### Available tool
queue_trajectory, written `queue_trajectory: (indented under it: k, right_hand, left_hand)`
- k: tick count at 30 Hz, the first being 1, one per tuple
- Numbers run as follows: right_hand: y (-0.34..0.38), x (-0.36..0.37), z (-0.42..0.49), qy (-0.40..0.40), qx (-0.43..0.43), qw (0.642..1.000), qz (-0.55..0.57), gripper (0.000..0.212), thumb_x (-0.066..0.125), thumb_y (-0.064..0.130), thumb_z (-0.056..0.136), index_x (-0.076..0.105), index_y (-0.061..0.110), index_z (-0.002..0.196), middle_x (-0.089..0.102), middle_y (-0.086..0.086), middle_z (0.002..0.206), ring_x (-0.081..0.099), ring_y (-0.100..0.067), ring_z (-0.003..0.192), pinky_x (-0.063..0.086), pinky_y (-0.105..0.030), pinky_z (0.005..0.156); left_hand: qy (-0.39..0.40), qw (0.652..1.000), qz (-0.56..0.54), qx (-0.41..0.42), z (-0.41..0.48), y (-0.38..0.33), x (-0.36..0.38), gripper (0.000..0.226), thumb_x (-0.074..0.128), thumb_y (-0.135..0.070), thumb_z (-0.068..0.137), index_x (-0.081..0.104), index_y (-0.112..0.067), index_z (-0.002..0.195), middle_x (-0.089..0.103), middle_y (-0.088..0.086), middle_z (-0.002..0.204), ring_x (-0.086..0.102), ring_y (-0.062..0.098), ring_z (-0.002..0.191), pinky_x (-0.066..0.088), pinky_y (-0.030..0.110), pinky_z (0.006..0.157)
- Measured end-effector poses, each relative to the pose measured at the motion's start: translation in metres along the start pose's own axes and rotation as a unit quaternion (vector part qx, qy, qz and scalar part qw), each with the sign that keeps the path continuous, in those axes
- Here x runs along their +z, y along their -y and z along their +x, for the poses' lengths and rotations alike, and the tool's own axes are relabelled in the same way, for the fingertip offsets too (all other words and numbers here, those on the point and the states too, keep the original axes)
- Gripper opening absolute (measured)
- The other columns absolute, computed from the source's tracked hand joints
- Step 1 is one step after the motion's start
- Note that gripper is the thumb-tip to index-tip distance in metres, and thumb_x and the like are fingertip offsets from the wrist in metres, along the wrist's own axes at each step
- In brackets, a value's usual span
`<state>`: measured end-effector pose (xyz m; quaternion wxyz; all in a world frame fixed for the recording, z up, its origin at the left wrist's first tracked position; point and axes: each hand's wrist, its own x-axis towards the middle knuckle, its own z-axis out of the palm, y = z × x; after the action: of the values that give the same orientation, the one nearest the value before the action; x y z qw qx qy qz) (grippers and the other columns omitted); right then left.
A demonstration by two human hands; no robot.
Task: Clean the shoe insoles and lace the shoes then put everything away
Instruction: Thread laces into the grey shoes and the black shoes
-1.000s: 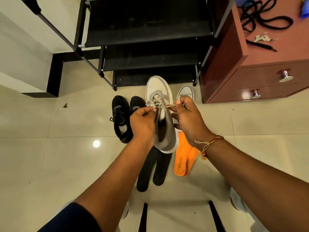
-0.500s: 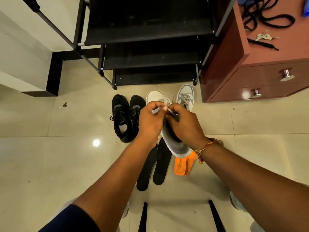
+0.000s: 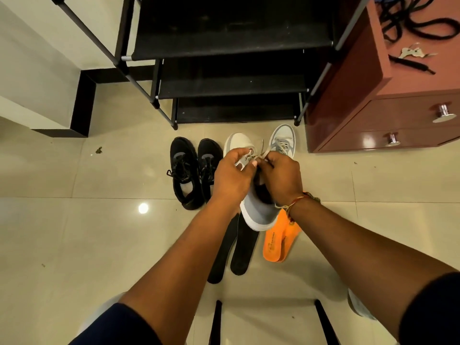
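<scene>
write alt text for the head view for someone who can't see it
Both hands, left hand and right hand, pinch the lace of a grey shoe held above a tiled floor. Below lie its mate, black shoes, black insoles and orange insoles, in front of a black rack and a red-brown cabinet.

Both bare forearms reach forward and converge. The left hand (image 3: 232,176) and right hand (image 3: 283,176) meet knuckle to knuckle, fingers curled, fingertips pinching; a braided thread band circles the right wrist.
</scene>
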<state>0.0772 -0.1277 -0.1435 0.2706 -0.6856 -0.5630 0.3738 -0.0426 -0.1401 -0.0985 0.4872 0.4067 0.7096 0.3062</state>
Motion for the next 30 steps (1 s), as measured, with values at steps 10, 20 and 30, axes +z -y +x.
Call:
queue_trajectory:
  k: [10, 20, 30]
  right_hand:
    - [0.000, 0.033, 0.000, 0.015, 0.029, 0.999, 0.017, 0.035, 0.065, 0.024, 0.095, 0.052, 0.014, 0.064, 0.057, -0.004, 0.064, 0.052, -0.015, 0.062, 0.036, -0.021, 0.058]
    - [0.031, 0.010, 0.020, 0.038, 0.122, 0.930, 0.345, 0.024, 0.047, 0.024, 0.105, 0.062, 0.018, 0.087, 0.074, -0.002, 0.089, 0.069, -0.019, 0.092, 0.056, -0.038, 0.091]
    - [0.032, 0.008, 0.002, 0.234, 0.251, 0.830, 0.440, 0.027, 0.040, 0.018, 0.108, 0.060, 0.010, 0.091, 0.043, 0.000, 0.064, 0.042, -0.012, 0.061, 0.044, -0.030, 0.069]
  left_hand:
    - [0.026, 0.928, 0.371, -0.022, 0.015, 0.058, 0.002, 0.062, 0.063, -0.040, 0.094, 0.033, -0.027, 0.147, 0.054, 0.013, 0.132, 0.055, 0.037, 0.119, 0.052, 0.047, 0.086]
    - [0.005, 0.911, 0.413, 0.018, 0.027, 0.070, -0.002, 0.036, 0.046, -0.018, 0.103, 0.050, -0.022, 0.139, 0.067, 0.011, 0.106, 0.067, 0.033, 0.097, 0.056, 0.043, 0.080]
    - [-0.043, 0.955, 0.292, 0.000, 0.026, 0.066, -0.002, 0.026, 0.050, -0.018, 0.100, 0.061, -0.014, 0.124, 0.069, 0.013, 0.103, 0.066, 0.032, 0.095, 0.057, 0.045, 0.085]
